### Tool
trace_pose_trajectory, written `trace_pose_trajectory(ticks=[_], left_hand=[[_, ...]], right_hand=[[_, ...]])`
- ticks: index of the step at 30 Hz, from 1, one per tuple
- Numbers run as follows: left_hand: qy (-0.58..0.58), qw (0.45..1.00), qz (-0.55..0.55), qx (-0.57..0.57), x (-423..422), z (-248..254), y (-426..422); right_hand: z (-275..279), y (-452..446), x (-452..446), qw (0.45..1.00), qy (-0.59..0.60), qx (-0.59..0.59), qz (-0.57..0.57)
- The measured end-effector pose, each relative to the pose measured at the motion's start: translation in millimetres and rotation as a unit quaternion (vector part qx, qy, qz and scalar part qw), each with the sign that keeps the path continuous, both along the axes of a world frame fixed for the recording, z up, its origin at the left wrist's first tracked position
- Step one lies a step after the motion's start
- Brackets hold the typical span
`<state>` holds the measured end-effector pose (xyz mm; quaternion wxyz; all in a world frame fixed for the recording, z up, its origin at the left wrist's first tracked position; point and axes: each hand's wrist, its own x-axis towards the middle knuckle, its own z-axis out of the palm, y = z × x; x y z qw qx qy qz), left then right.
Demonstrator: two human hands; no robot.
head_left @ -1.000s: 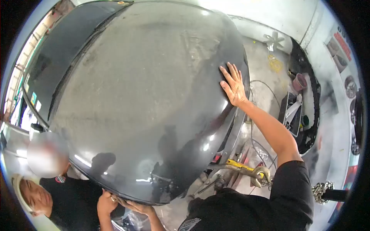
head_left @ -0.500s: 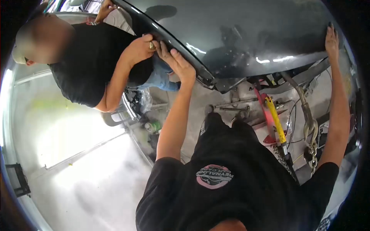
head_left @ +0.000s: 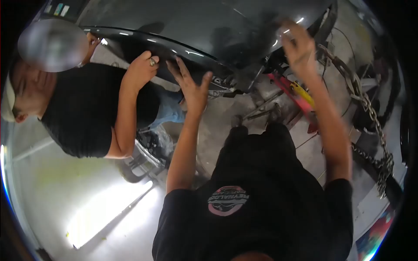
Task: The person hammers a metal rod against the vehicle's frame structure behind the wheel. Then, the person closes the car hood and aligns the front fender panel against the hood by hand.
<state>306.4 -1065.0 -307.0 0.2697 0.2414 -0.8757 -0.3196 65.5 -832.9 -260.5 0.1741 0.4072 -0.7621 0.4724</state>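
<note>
A dark, glossy car hood (head_left: 191,21) spans the top of the view, with a black fender (head_left: 174,65) below its edge. My left hand (head_left: 190,87) is at the fender beside the hood's edge, fingers spread and nothing in its grasp. Blurred by motion, my right hand (head_left: 299,50) is over or near the hood's front corner, its fingers partly bent; whether it touches the surface I cannot tell. A co-worker's hand (head_left: 143,69) with a ring rests at the fender, left of my left hand.
A co-worker in a black shirt (head_left: 87,113) leans in at the left. Below the car's front are a red stand (head_left: 287,91) and a yellow cylinder (head_left: 301,92). A metal chain (head_left: 376,122) hangs at the right. Cables run over the floor.
The view has shifted. My left hand has come off the hood's edge and spread its fingers. My right hand has moved left from the far side of the hood toward its front corner.
</note>
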Motion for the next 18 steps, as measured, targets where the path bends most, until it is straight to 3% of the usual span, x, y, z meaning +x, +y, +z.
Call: trace_pose_trajectory(ticks=[2,3,6,9,12,15,18], left_hand=[[0.0,1.0,-0.004,-0.013,3.1,-10.2,5.5],[-0.002,1.0,-0.006,-0.023,4.4,-13.3,7.1],[0.018,0.997,0.001,-0.072,-6.3,-30.5,6.1],[0.022,0.996,-0.005,-0.084,-10.4,-35.0,4.0],[0.003,0.998,-0.007,-0.068,-1.9,-26.7,4.3],[0.01,0.997,-0.037,-0.06,9.3,-19.7,0.7],[-0.012,0.996,-0.057,-0.063,20.0,-11.8,-17.8]], right_hand=[[-34.7,-2.8,64.0,0.996,-0.066,-0.021,-0.052],[-55.4,-4.4,92.0,0.985,-0.164,-0.022,-0.044],[-94.7,-18.1,157.4,0.876,-0.476,-0.078,0.0],[-93.8,-48.1,174.9,0.873,-0.475,-0.106,0.038],[-100.5,-79.1,172.2,0.764,-0.605,-0.21,0.08],[-95.2,-103.0,183.7,0.66,-0.637,-0.386,0.095],[-87.3,-115.0,193.2,0.611,-0.629,-0.469,0.1]])
